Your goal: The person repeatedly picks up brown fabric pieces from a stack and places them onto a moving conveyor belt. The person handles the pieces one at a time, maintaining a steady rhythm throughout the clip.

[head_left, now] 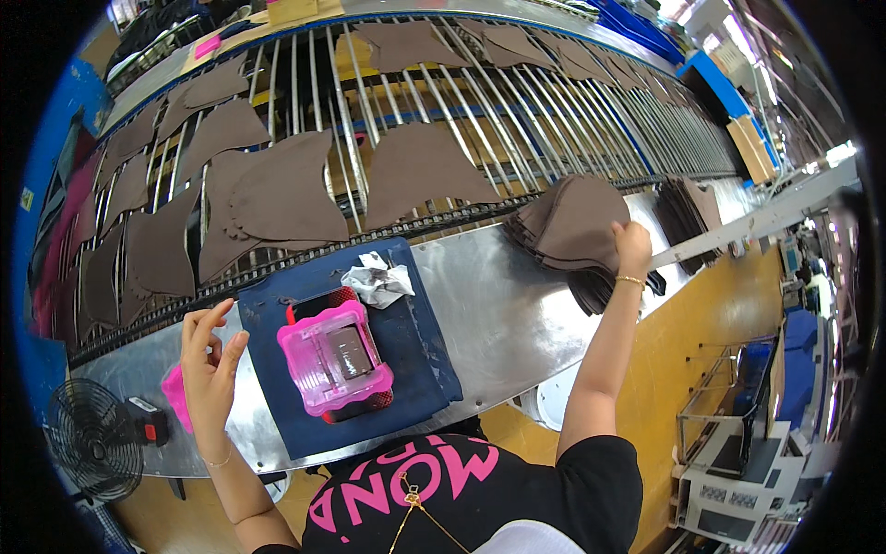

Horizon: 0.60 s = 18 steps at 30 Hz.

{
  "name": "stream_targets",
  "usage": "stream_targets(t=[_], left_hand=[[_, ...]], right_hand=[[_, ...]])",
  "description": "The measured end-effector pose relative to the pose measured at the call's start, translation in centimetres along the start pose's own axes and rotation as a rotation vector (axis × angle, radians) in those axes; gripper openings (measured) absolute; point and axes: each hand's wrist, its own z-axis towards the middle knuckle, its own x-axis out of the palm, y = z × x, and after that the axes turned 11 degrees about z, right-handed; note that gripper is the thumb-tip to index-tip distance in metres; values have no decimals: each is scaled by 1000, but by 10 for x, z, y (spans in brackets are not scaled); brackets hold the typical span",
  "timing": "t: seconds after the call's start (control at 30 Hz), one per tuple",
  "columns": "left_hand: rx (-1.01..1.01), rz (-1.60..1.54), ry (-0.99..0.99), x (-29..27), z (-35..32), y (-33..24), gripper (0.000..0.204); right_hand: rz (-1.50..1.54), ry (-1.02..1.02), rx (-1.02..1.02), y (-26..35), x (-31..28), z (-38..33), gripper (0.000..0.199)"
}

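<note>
Brown fabric stack (577,226) under right hand (632,245), bench-edge.

bare steel shelf (503,305) lies open between pink box (334,358) and brown stack (572,226).

Curved steel bench (503,314): dark blue mat (420,365) near centre, stack of brown cut pieces (568,226) right. Far side, roller conveyor (517,111) carries single brown pieces (420,171).

Black tee — pink lettering, gold bracelets (631,280)
</note>
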Motion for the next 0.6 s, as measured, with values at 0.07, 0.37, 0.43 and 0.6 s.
stream_targets(t=[0.07, 0.37, 0.43, 0.6], left_hand=[[-1, -18, 21, 2, 2, -2, 38], [5, -57, 46, 7, 1, -13, 37], [2, -19, 40, 4, -1, -10, 38], [-23, -40, 46, -1, -2, -8, 38]], right_hand=[[-23, 229, 314, -23, -14, -18, 51], [-38, 89, 254, -46, -16, -37, 53], [-101, 110, 210, -39, -29, -37, 53], [-38, 344, 53, -80, -6, -17, 63]])
